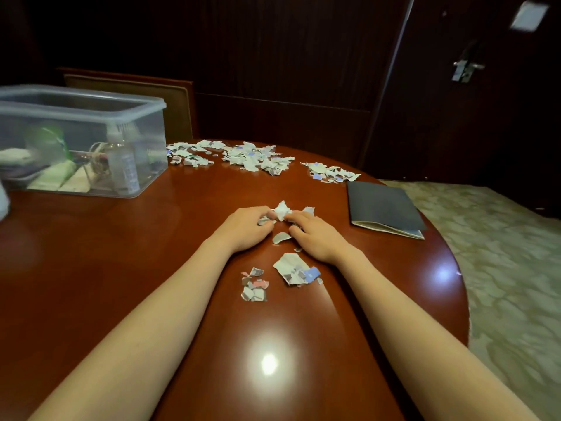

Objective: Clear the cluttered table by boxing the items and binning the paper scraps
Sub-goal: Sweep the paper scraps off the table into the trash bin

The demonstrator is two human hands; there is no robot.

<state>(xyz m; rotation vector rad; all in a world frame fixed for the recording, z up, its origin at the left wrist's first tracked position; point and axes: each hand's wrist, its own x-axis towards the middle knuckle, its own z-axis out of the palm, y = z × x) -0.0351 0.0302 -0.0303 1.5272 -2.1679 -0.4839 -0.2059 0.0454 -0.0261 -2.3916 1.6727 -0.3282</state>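
Note:
My left hand (247,227) and my right hand (312,235) meet at the middle of the table, fingers curled around a small bunch of torn paper scraps (280,210). One loose scrap (280,237) lies between my palms. Two more small clusters of scraps (296,271) (254,285) lie just in front of my wrists. Larger heaps of scraps (255,158) spread along the far edge of the table. A clear plastic box (82,141) at the far left holds bottles, a green tube and other small items.
A dark folder (384,208) lies on the right side of the reddish wooden table (121,253), near its curved edge. A chair back (145,95) stands behind the box. Patterned carpet (510,268) lies to the right, and a dark door with a handle (464,68) beyond.

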